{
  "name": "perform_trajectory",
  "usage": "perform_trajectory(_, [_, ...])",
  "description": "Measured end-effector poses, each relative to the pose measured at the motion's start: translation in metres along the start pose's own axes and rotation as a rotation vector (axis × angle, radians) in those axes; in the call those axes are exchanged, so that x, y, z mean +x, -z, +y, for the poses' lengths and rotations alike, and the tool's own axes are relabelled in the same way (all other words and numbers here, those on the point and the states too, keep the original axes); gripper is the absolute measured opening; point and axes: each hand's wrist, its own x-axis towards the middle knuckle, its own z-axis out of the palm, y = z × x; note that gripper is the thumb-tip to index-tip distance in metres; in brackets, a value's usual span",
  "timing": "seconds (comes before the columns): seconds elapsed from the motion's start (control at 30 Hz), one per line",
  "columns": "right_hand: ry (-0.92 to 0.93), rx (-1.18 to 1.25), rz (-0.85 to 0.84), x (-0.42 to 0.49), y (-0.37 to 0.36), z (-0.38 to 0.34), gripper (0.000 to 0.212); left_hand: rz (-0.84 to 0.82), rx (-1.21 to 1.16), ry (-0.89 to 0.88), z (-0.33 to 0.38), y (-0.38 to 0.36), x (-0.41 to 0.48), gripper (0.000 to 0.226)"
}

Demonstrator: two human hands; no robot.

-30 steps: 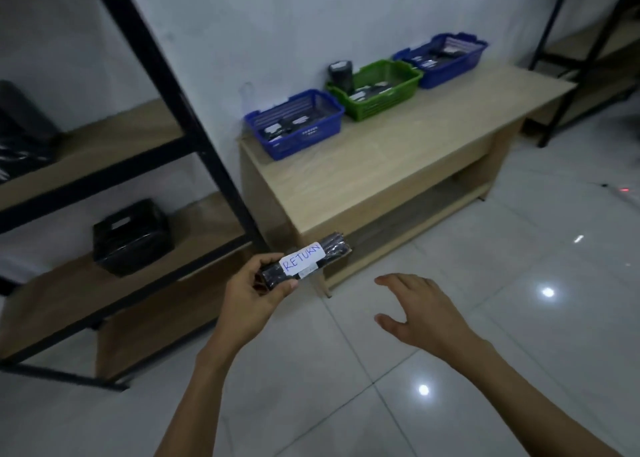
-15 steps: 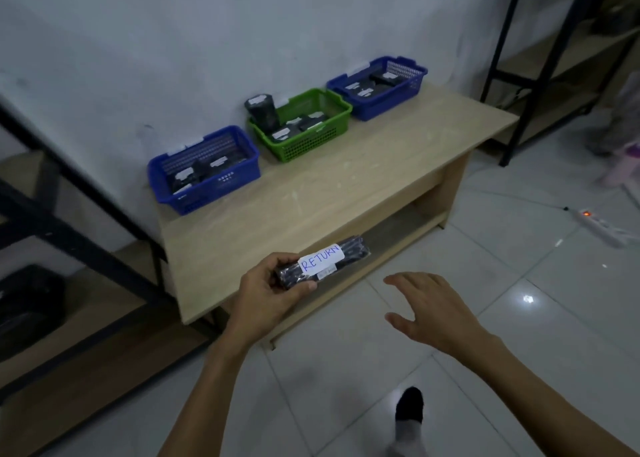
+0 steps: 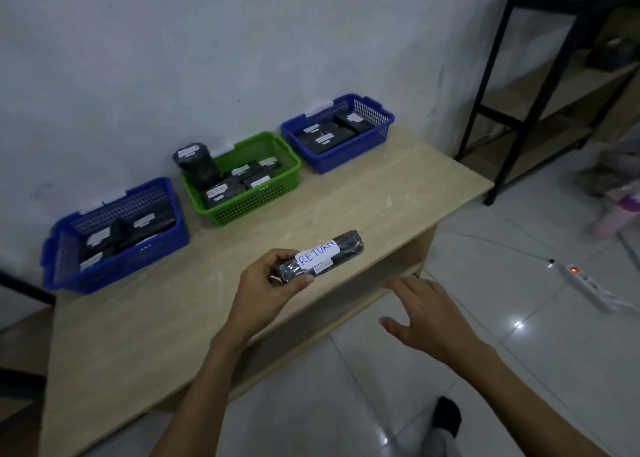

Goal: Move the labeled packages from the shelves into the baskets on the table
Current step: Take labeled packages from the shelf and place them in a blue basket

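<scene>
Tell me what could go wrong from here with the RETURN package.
The left hand grips the RETURN package by one end only; it might slip. Basket tags are unreadable here, so it may land in the wrong basket. The upright roll in the green basket could be knocked.

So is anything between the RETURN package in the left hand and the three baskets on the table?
Nothing visible. The left hand holds the package over the table; only bare tabletop lies between it and the left blue basket, green basket and right blue basket. All are open-topped, partly filled with black packages.
</scene>
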Motion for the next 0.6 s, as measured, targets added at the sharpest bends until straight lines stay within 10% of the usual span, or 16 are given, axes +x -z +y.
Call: perform_trajectory(0.6, [0.268,-0.018,-0.185,0.255,0.062,0.22,0.057,0.284,0.005,0.202,0.015,-0.14,0.218,0.034])
